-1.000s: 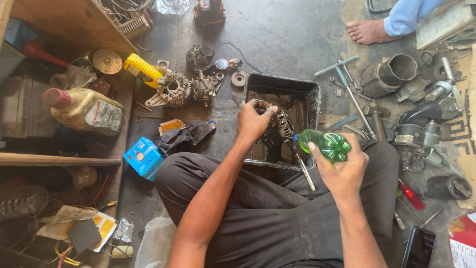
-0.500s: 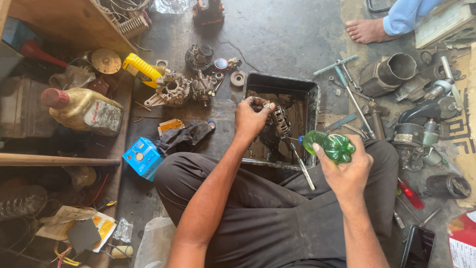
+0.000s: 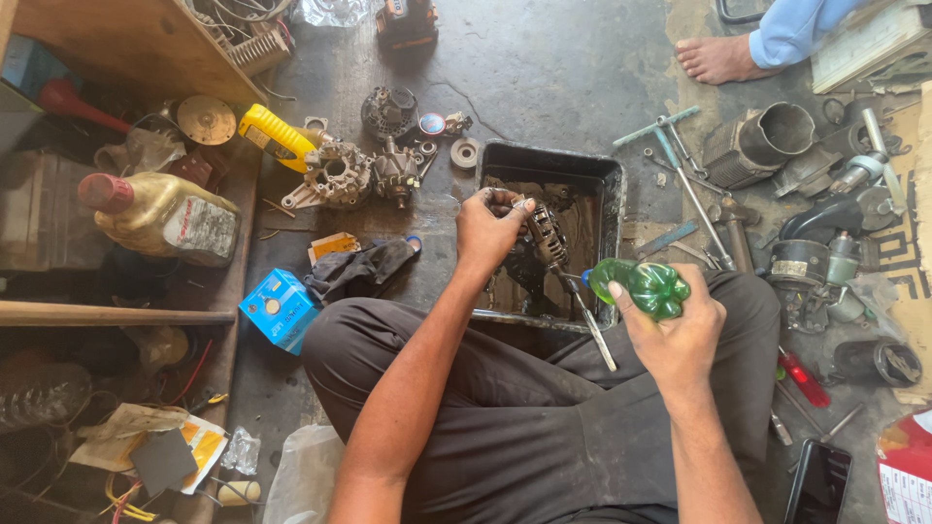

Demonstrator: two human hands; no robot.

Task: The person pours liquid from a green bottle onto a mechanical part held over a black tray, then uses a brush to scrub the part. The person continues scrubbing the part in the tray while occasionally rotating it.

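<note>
The left hand (image 3: 493,225) is closed around a greasy, dark metal motor part (image 3: 544,236), gripping its top end and holding it over the black rectangular tray (image 3: 610,184), which sits on the concrete floor (image 3: 553,68) just in front of the person's crossed legs and holds dirty dark liquid. The right hand (image 3: 678,328) is wrapped tight around a green plastic bottle (image 3: 641,285), tipped on its side with the neck pointing toward the part, just above the tray's near corner. A thin metal rod (image 3: 594,330) leans across the tray's near rim between the two hands. Left of the tray lie a dark rag (image 3: 361,268) and a small blue box (image 3: 278,307); beyond them are an alternator housing (image 3: 337,175) and a yellow-handled tool (image 3: 276,137). A plastic bottle of amber oil with a red cap (image 3: 160,215) lies further left. To the right, a T-handled wrench (image 3: 680,165) and a grey metal cylinder (image 3: 762,144) rest among other parts, and another person's bare foot (image 3: 718,58) shows at the top
</note>
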